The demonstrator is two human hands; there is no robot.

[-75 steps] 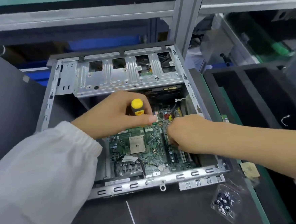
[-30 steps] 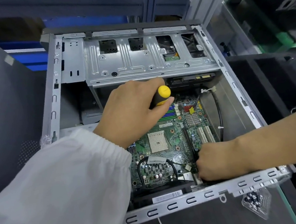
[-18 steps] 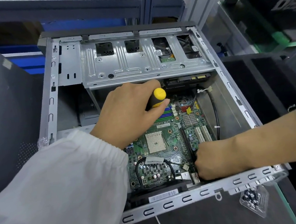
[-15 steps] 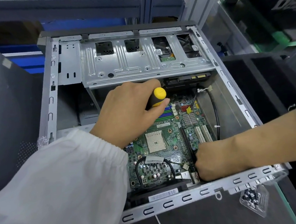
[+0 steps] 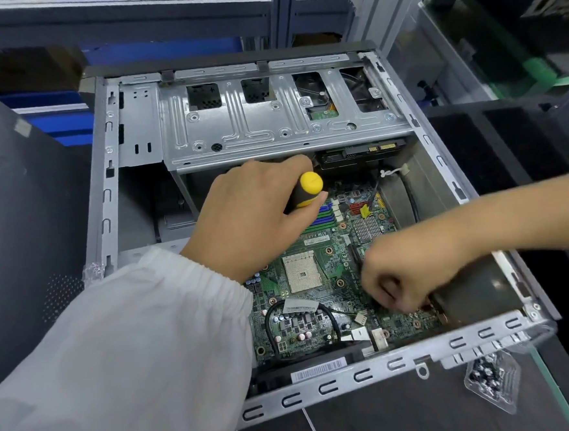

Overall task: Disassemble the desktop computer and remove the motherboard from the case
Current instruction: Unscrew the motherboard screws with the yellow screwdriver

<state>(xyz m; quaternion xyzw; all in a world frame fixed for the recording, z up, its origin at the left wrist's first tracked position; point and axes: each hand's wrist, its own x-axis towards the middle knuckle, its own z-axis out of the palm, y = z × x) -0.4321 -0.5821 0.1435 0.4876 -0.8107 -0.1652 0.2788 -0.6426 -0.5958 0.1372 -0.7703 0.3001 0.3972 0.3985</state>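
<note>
An open desktop case (image 5: pixel 107 200) is lying across the middle of the frame, its metal drive bay (image 5: pixel 270 125) spanning the upper part. The green motherboard (image 5: pixel 317 273) is sitting flat inside the case, in the centre and lower centre of the frame, with its bare processor socket (image 5: pixel 301 271) showing between the 2 hands.

The left hand (image 5: pixel 246 218), reaching in from the lower left in a white sleeve (image 5: pixel 134 353), is gripping a screwdriver (image 5: pixel 303 193) with fingers wrapped around the black-and-yellow handle; the tip is hidden behind the hand.

The right hand (image 5: pixel 405 274), coming in from the right edge, is hovering over the board's right portion with fingers curled inward; whether it is pinching anything cannot be told.

A clear bag of screws (image 5: pixel 490 379) is lying outside the case at the lower right.
</note>
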